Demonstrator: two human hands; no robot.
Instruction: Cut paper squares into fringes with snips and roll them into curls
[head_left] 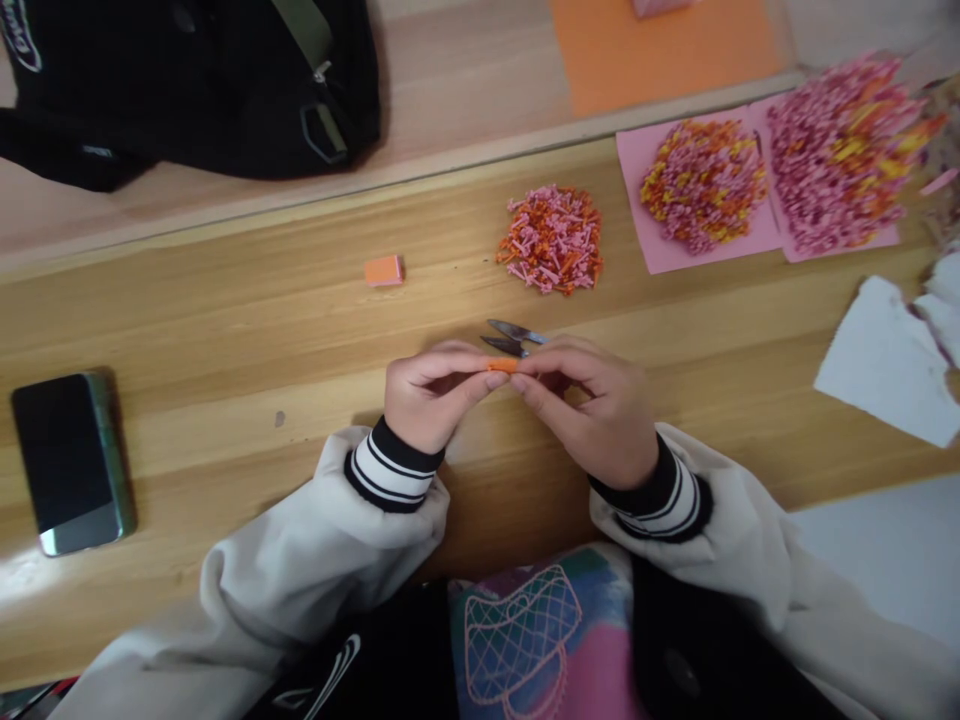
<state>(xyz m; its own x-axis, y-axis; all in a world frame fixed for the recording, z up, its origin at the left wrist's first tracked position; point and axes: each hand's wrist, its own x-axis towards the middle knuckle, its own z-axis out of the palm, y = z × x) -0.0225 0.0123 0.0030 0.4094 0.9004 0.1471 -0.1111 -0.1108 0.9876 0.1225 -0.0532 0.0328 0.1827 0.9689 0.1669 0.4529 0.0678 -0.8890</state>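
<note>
Patterned clothing (525, 640) sits nearest; beyond it, the left hand (429, 392) and right hand (604, 405) are both clamped on a small orange piece (502, 366) over the worktop (225, 330), just beside the snips (515, 330). Light, level fingertip pressure should avoid creasing it.

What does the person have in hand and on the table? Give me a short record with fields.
Left hand: fingers pinch a small orange piece
Right hand: fingers pinch its other end
Scissors: blades show beside the right hand; handles hidden
Loose pile: pink and orange bits on the table
Pink sheets: two piles with yellow bits too
Far left: phone
Behind: black bag
</note>
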